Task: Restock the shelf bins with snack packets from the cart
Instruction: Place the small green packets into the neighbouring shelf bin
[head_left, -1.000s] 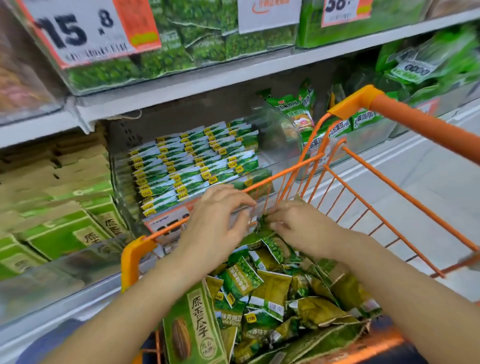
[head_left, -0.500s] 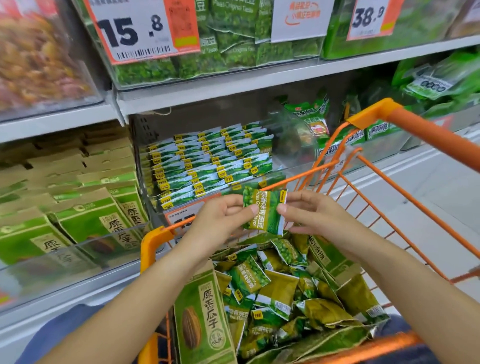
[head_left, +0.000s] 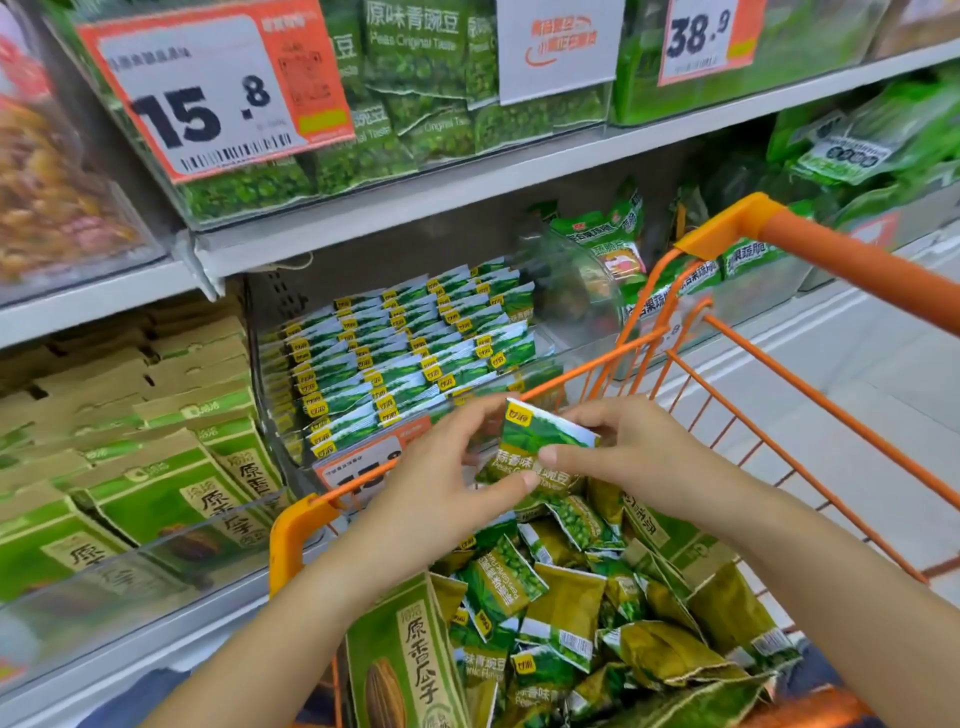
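Both hands hold one small green pea snack packet (head_left: 535, 447) above the far end of the orange wire cart (head_left: 810, 395). My left hand (head_left: 441, 483) pinches its left edge between thumb and fingers. On the packet's right side my right hand (head_left: 618, 449) pinches it, thumb on the printed face. Below them the cart holds a loose pile of several green pea packets (head_left: 582, 618) and a tall green sunflower-seed box (head_left: 410, 670). Just beyond the cart, a clear shelf bin (head_left: 291, 447) holds neat rows of the same packets (head_left: 410, 358).
Green and brown seed boxes (head_left: 150, 467) fill the bin to the left. Larger green snack bags (head_left: 618, 244) sit in the bin to the right. The upper shelf (head_left: 467, 197) carries pea bags behind price tags. Pale floor (head_left: 857, 374) lies right of the cart.
Both hands have come up out of the cart's pile with one packet, lifting it and turning it so its printed face and top edge show. The view has tilted slightly upward.
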